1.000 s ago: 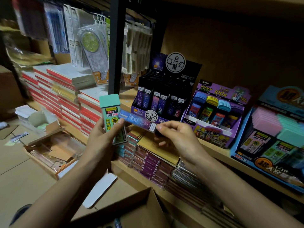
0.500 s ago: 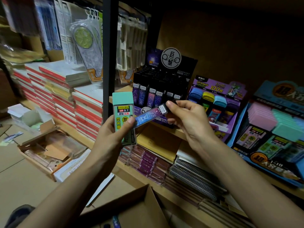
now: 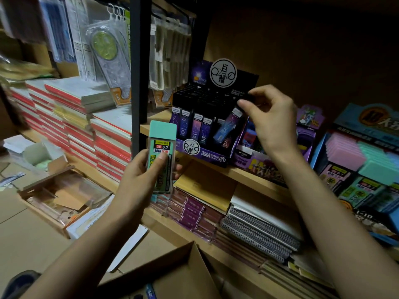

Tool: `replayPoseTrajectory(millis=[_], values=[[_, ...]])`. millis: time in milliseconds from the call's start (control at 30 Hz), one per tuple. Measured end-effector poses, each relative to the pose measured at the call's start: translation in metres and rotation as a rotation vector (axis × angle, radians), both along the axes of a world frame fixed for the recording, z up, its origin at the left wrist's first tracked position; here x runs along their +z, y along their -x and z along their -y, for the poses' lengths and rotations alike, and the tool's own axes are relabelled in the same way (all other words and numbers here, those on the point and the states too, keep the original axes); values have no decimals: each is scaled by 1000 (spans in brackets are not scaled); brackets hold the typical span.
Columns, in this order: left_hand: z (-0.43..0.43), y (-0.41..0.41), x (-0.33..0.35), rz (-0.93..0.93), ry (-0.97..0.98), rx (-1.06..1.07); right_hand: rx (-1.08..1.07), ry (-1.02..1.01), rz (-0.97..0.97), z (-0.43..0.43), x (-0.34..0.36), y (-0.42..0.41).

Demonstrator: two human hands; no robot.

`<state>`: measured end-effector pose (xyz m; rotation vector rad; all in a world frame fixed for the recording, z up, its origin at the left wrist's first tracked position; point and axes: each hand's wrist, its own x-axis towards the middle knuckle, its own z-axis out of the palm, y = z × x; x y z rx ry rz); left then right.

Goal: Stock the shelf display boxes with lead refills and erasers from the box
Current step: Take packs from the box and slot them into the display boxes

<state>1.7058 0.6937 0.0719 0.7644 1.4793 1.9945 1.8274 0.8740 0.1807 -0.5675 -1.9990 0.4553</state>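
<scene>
Shelf work, seen from over my arms: my right hand (image 3: 272, 126) pinches the dark cap end of a slim blue-and-purple refill tube (image 3: 225, 128) between thumb and fingertips. The tube leans to the left at its foot, and that lower end reaches into the front row of the black display box (image 3: 200, 153), at the row's right end, beside four tubes standing upright.

My left hand (image 3: 140, 175) grips a mint-capped refill case (image 3: 160, 156), held upright with the thumb laid across its label, which reads 2B 0.7. It hangs in front of the shelf (image 3: 239, 176), just left of the black display box and not touching it.

Right of that box sits a purple display box (image 3: 267, 167), partly hidden behind my right wrist. Farther right, a blue display box (image 3: 345, 124) holds pink and mint cases like the one I hold. An open cardboard box (image 3: 172, 275) lies at the bottom edge, below my forearms. Stacks of red-edged notebooks (image 3: 75, 117) sit left of the black post (image 3: 138, 72).
</scene>
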Motion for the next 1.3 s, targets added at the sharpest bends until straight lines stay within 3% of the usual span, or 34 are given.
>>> replayPoseTrajectory(millis=[133,433,600,900,1067,1300], values=[[1,1,-2,15,7,7,14,-95,102,-8,-15,16],[5,3,-4,-9,28,-4,34,13,48,-16,-16,25],[2,2,-7,-26,42,-10,48,20,124,-24,-13,24],[-1,3,-9,-49,20,-12,-37,-55,140,-19,-31,31],[-2,-1,-6,-83,24,-33,-131,-201,180,-12,-29,35],[0,-21,3,-105,33,-142,-87,-119,243,3,-23,-2]])
